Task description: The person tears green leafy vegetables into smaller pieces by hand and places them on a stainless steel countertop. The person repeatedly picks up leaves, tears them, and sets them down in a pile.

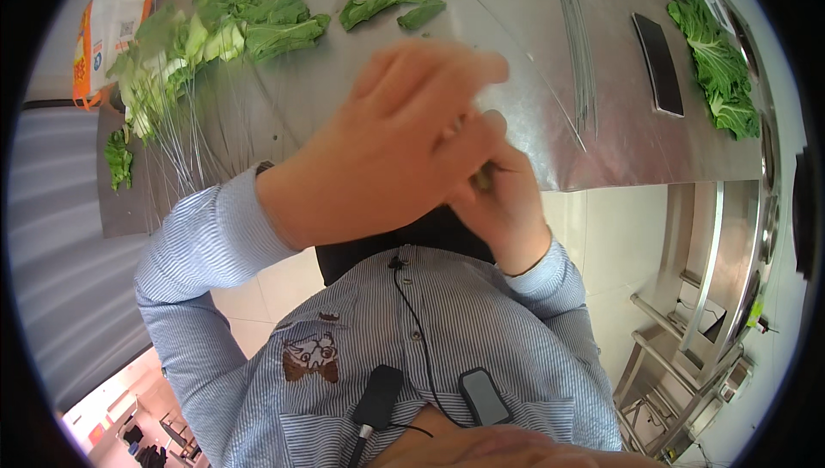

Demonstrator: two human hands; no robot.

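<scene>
My left hand and my right hand meet in front of my chest, above the near edge of a metal table. The left hand is blurred and overlaps the right, with its fingers pointing up and to the right. A small yellow-green piece shows inside the curled right hand; most of it is hidden by the fingers. Whether the left fingers grip anything cannot be made out. Left of the hands lies a pile of green leaves, with thin metal wires running from it towards the table's near edge.
Loose leaves lie beyond my hands. On the right are a bundle of thin wires, a dark flat rectangular slab and more leafy greens. A printed bag stands at the far left. Metal pipe framing is at lower right.
</scene>
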